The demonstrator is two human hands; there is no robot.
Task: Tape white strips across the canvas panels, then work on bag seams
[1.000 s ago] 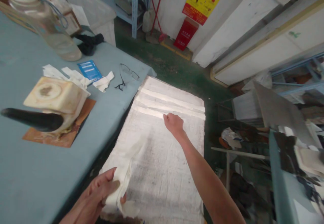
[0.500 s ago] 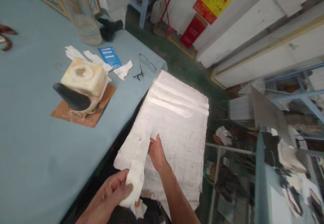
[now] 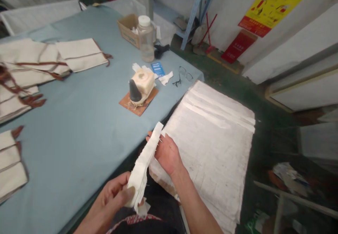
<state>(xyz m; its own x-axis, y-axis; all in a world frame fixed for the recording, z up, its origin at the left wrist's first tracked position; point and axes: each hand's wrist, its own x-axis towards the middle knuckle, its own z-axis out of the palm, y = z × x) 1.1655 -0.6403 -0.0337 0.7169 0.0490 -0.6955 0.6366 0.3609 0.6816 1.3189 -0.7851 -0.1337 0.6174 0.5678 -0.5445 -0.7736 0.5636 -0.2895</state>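
My left hand (image 3: 116, 195) grips the near end of a bundle of white strips (image 3: 144, 163), thumb on top. The strips look like thin cloth or paper, with uneven edges and a loose piece hanging below. Around the far end curls my right hand (image 3: 169, 154), palm turned up; its fingers pass behind the bundle and fingertips show on the left side. Part of those fingers is hidden by the strips. Beside my right hand lies a whitish padded board (image 3: 208, 149), with several more strips (image 3: 208, 110) laid across its far part.
On the blue-green table (image 3: 87, 135) stand a cream block with a black cone (image 3: 142, 82) on a brown board, a clear jar (image 3: 146, 40) and a cardboard box (image 3: 129, 29). Glasses (image 3: 185, 73) lie near the corner. Cream fabric pieces with brown ties (image 3: 81, 54) lie at left.
The view has swung left, bringing the fabric pieces into sight. The bundle has come up off the board towards the table edge, and my right hand has closed round its far end.
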